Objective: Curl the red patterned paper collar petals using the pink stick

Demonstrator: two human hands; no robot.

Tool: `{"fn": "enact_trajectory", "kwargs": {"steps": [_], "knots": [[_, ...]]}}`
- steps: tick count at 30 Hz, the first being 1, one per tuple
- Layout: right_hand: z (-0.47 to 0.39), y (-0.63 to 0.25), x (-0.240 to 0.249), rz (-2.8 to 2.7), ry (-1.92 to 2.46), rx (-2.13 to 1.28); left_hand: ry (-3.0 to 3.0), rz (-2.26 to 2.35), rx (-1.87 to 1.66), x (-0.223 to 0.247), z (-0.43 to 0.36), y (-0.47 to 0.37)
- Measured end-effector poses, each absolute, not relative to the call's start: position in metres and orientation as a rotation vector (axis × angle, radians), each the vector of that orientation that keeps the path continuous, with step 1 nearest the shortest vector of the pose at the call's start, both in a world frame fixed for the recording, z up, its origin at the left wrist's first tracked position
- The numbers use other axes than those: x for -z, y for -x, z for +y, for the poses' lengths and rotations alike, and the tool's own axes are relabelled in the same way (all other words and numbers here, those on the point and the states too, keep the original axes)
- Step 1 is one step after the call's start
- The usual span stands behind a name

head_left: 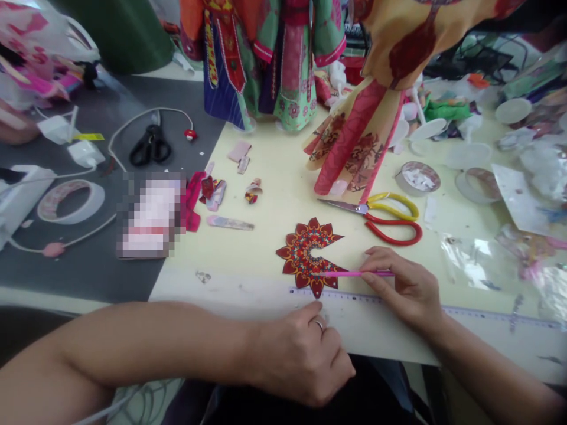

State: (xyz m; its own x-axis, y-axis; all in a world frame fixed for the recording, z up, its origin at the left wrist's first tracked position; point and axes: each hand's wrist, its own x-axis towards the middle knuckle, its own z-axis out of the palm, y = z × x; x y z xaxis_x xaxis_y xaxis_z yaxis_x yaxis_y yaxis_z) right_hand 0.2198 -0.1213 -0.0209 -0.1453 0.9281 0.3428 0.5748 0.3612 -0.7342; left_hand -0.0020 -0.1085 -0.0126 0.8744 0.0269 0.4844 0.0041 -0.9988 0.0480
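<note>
A red, star-edged collar piece [305, 255] with a blue and orange pattern lies flat on the cream mat, open on its right side. Small pale dots show on its lower points. Between the fingertips of my right hand [405, 286] is a thin pink pen-like stick [343, 274], its tip over the lower part of the collar piece. My left hand [305, 354], with a ring on one finger, is closed near the table's front edge. Its index finger is just below the piece's lowest point; anything in its curled fingers is hidden. A clear ruler [363, 298] runs beside both hands.
Scissors with yellow and red handles [393, 217] lie behind the collar piece. Doll robes [287, 71] hang over the back. Fabric scraps [215, 192], a blurred phone [150, 218], tape [71, 202] and black scissors [150, 146] are at left; a small round tub [419, 177] is at right.
</note>
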Motion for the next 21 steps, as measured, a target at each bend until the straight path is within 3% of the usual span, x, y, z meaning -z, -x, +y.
{"fn": "enact_trajectory", "kwargs": {"steps": [21], "knots": [[-0.1203, -0.2235, 0.0223, -1.908, 1.309, -0.642, -3.026, 0.194, -0.730, 0.0224, -0.1016, 0.0013]]}}
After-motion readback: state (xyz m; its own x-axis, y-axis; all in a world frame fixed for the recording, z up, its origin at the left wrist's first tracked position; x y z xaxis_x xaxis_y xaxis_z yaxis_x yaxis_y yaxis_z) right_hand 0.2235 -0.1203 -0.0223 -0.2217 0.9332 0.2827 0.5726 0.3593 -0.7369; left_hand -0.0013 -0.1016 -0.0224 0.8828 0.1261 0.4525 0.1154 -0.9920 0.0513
